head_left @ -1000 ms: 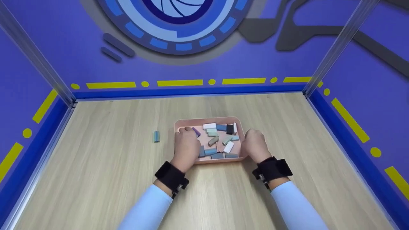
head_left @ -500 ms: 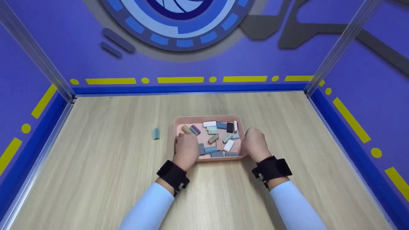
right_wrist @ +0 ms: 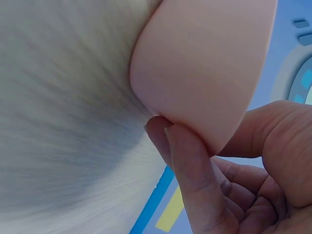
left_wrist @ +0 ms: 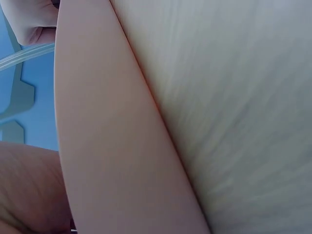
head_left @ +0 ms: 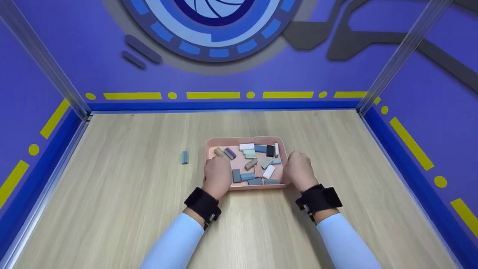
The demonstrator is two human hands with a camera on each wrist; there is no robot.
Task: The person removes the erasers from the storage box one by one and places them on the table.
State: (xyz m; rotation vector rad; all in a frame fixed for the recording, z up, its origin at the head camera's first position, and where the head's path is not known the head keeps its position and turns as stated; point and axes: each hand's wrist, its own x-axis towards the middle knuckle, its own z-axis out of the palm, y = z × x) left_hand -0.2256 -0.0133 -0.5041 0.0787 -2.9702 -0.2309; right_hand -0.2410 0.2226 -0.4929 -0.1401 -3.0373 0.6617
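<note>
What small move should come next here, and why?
Probably pinching the tan block with the left hand, if that hand is free, which is unclear: the block lies just beyond it, inside the pink tray, which the right hand grips.

Right hand (right_wrist: 239, 180) pinches pink tray (right_wrist: 204, 68) at a corner; wood surface (right_wrist: 63, 97) left of frame, yellow stripe (right_wrist: 170, 209) low.

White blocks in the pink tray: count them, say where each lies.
3 visible: a white block near the tray's far wall, a second white block just right of the black block, a third white block toward the near right corner. The left hand may hide more.
</note>
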